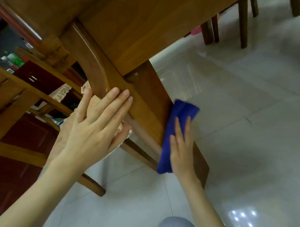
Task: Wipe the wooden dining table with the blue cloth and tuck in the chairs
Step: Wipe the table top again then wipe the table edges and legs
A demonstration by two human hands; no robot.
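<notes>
The wooden dining table [142, 25] fills the top of the head view, seen tilted, with one thick leg [154, 103] running down to the floor. My right hand [182, 146] presses the folded blue cloth [178, 122] flat against the outer face of that leg. My left hand [98, 122] lies flat, fingers together, against the table's edge rail beside the curved back of a wooden chair [91, 67]. That chair stands tucked close to the table, and a lace-edged cushion [119, 136] shows under my left hand.
Pale glossy floor tiles [240, 127] spread to the right and below. Legs of other chairs [243, 21] stand at the top right. A dark red cabinet [27, 134] and more chair backs [17, 87] lie at the left. My knee [175, 224] is at the bottom.
</notes>
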